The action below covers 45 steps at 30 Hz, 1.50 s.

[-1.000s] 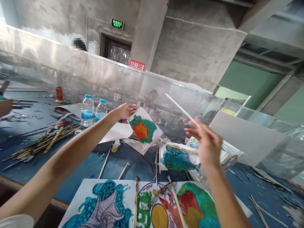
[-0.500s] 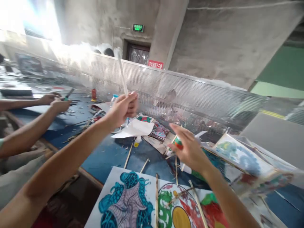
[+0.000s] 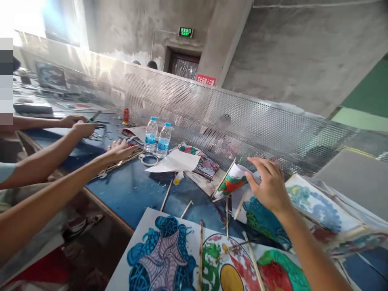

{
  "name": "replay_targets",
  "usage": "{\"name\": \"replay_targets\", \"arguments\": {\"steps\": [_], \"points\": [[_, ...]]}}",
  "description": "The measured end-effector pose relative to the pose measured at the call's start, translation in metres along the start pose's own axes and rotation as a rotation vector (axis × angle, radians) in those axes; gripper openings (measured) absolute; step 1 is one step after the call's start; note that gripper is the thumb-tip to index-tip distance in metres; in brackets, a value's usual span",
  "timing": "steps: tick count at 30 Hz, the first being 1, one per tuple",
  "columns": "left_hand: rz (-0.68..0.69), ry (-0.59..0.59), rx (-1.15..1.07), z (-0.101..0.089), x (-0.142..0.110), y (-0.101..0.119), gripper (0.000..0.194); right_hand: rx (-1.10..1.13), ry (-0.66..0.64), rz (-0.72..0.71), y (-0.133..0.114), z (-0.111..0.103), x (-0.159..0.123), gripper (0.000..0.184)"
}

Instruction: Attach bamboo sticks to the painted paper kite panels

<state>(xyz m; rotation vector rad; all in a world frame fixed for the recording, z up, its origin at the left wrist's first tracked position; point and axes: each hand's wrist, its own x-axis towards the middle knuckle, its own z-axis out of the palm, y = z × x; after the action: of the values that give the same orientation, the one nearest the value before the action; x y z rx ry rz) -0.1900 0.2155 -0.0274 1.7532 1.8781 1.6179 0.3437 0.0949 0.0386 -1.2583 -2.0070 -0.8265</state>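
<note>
My left hand (image 3: 120, 149) is stretched far out to the left, fingers spread flat on a pile of bamboo sticks (image 3: 117, 163) on the blue table (image 3: 133, 190). No white strip shows in it. My right hand (image 3: 269, 185) pinches the edge of a small painted paper (image 3: 232, 182), green and orange, held low over the other painted sheets (image 3: 263, 214). A large painted sheet (image 3: 163, 258) with thin sticks glued across it lies at the near edge.
Two water bottles (image 3: 150, 134), a tape ring (image 3: 149, 160), a small glue bottle (image 3: 178, 177) and a white paper (image 3: 175, 161) lie mid-table. A perforated metal screen (image 3: 212, 113) runs behind. Another person's hands (image 3: 79, 126) work at the left with a tool.
My left hand dropped from holding a white strip upright down onto the stick pile. My right hand lowered the small painted paper toward the table. The view has swung left.
</note>
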Motion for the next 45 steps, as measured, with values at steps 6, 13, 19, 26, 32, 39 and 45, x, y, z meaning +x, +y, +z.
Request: {"name": "replay_targets", "arguments": {"steps": [6,13,19,26,32,39,45], "points": [[0.245,-0.168,0.026,0.031,-0.042,0.071,0.068,0.024,-0.151,-0.090,-0.030,0.001,-0.048,0.023],[0.496,-0.883,-0.110,0.149,-0.116,0.190,0.086,-0.034,-0.609,-0.076,-0.080,0.066,-0.079,0.028],[0.361,-0.985,-0.158,0.237,-0.131,0.225,0.047,-0.166,-0.611,0.031,-0.080,0.073,-0.064,0.017],[0.293,-0.882,-0.385,0.240,-0.133,0.257,0.031,-0.167,-0.393,-0.044,-0.059,0.034,-0.058,0.030],[0.125,-0.903,-0.498,0.239,-0.124,0.264,0.059,-0.038,-0.105,-0.022,-0.026,0.021,-0.038,0.028],[0.404,-0.871,-0.612,0.232,-0.094,0.273,0.057,0.128,0.104,0.165,0.030,-0.005,0.035,0.022],[0.701,-0.686,-0.459,0.221,-0.061,0.316,0.035,0.182,0.112,0.154,0.050,-0.041,0.080,0.016]]}}
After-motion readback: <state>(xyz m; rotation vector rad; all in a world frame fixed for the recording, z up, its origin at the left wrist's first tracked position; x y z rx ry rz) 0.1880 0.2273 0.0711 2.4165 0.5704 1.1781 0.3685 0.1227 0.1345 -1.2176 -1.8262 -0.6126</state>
